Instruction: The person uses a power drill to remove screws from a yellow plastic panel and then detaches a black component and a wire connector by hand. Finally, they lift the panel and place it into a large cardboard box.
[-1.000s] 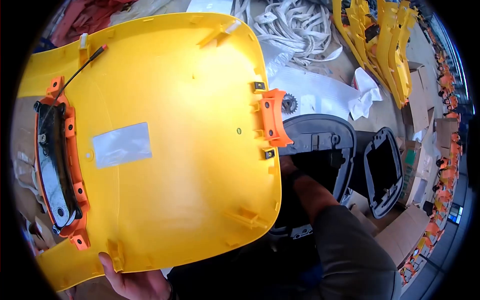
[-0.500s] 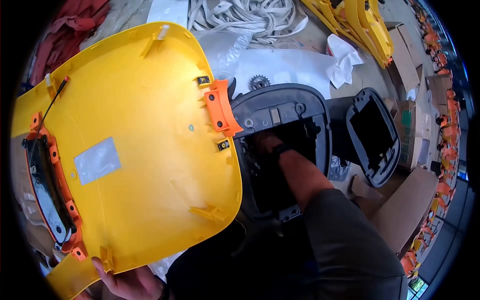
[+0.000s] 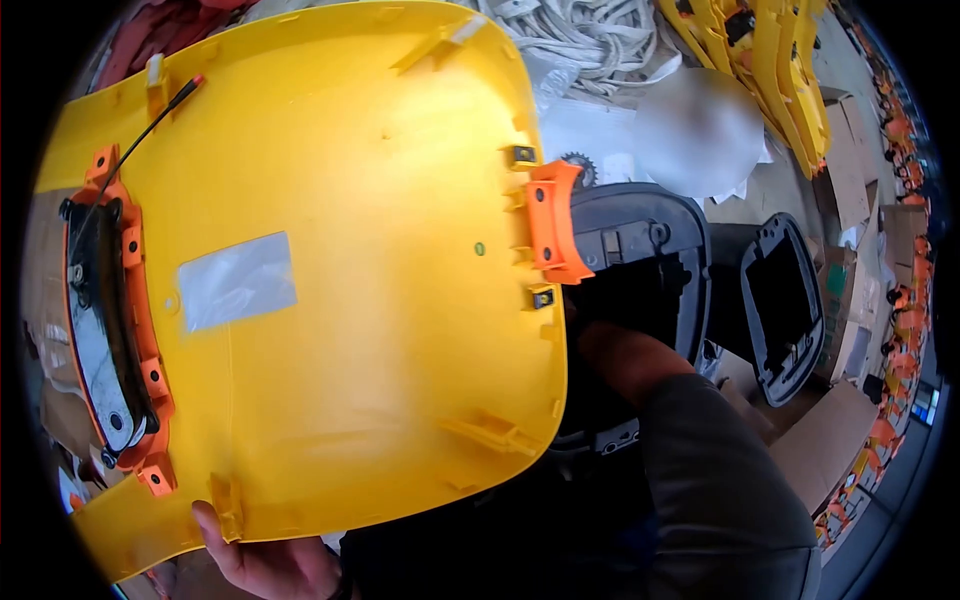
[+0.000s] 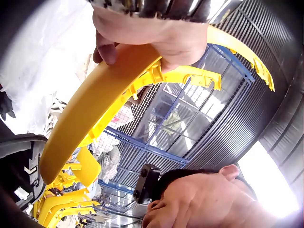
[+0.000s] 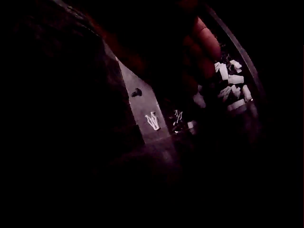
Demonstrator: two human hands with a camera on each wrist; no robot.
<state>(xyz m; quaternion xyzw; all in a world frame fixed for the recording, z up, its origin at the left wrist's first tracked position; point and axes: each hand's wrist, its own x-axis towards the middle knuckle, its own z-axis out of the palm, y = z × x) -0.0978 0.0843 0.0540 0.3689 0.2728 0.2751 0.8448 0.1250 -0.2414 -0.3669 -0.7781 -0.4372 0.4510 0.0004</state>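
My left hand (image 3: 275,565) grips the lower edge of a large yellow plastic panel (image 3: 380,380), its thumb on the inner face. The left wrist view shows this hand (image 4: 161,35) curled over the panel's rim. An orange bracket (image 3: 552,225) sits on the panel's right edge, and an orange mount with a dark metal part (image 3: 100,340) on its left. My right forearm (image 3: 640,362) reaches into a grey-rimmed shell (image 3: 655,205); the panel hides the hand in the head view. In the dark right wrist view, right-hand fingers (image 5: 206,42) are beside small white pieces (image 5: 235,80); I cannot tell whether they hold any.
A second grey-rimmed shell (image 3: 805,320) stands farther right. Behind are a toothed sprocket (image 3: 580,168), a heap of white straps (image 3: 600,45) and stacked yellow parts (image 3: 790,90). Cardboard (image 3: 815,445) lies at the right. A dark screw-like piece (image 5: 137,92) lies inside the shell.
The view swung right, then back. The right hand, partly visible inside the shell half a second ago, is now behind the panel in the head view. The left hand keeps its hold on the panel.
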